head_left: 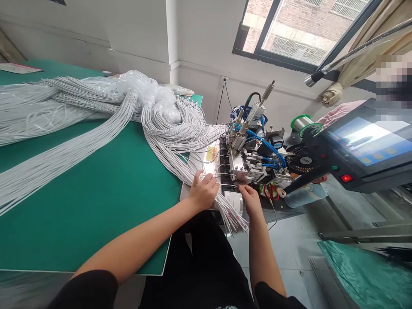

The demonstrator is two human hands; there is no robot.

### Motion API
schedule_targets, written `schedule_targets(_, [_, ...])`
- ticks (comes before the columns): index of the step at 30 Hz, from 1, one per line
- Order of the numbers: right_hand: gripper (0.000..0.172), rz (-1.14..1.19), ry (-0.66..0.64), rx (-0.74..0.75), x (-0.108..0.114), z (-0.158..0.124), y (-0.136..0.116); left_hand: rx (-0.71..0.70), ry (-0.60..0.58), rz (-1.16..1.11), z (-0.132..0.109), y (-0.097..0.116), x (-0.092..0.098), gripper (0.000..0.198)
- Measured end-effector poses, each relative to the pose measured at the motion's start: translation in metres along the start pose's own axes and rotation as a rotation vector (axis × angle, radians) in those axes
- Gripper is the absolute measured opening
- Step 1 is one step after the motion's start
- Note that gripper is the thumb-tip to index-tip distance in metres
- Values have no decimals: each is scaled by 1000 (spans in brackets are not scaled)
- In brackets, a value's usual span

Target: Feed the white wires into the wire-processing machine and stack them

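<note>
My left hand (pixel 203 191) rests on the bundle of white cables (pixel 174 165) at the table's right edge, its fingers curled round a cable. A single white cable (pixel 228 185) runs from its fingertips to my right hand (pixel 251 201). The right thumb and forefinger pinch this cable's end at the front of a machine (pixel 240 163) with metal blocks and blue air hoses. More cables lie across the machine's dark slotted strip (pixel 224 150). Below my left hand, loose cable ends (pixel 236 219) fan out past the edge, some with reddish tips.
Long cable bundles and clear plastic wrap (pixel 138 81) cover the far part of the green table (pixel 128 171). Right of the machine are a solder wire spool (pixel 302 124), a small black fan (pixel 304 159) and a tilted screen (pixel 373 141). Another person is partly visible behind the screen.
</note>
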State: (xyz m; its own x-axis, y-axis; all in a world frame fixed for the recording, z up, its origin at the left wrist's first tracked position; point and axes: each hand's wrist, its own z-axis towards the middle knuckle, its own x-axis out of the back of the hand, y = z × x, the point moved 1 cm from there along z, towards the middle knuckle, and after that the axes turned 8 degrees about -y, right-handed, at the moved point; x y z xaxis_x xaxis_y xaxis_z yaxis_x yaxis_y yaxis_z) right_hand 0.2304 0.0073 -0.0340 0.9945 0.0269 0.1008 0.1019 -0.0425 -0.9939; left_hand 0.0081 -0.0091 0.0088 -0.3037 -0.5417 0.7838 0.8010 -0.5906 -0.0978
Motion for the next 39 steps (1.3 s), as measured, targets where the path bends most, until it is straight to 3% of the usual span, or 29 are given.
schedule_targets(9, [43, -275, 44, 15, 36, -35, -9, -13, 8, -12, -2, 0, -2, 15])
schedule_targets(18, [34, -377, -41, 58, 37, -62, -40, -22, -4, -6, -2, -1, -1, 16])
schedule_targets(21, [31, -481, -147, 89, 32, -72, -57, -23, -23, -13, -2, -1, -1, 17])
schedule_targets(24, [29, -628, -357, 97, 25, -84, -72, -18, -41, -24, -2, -1, -1, 19])
schedule_targets(27, [25, -723, -561, 60, 17, -91, -78, 13, -61, -44, -1, -2, 0, 24])
schedule_targets(29, [22, -775, -611, 42, 13, -93, -77, 29, -71, -56, -1, -2, -1, 29])
schedule_targets(35, [20, -789, -549, 106, 18, -93, -77, -36, -30, -67, -2, -3, -1, 27])
schedule_targets(39, [22, -654, -280, 141, 35, -89, -78, -168, -8, -99, -1, -3, 3, 27])
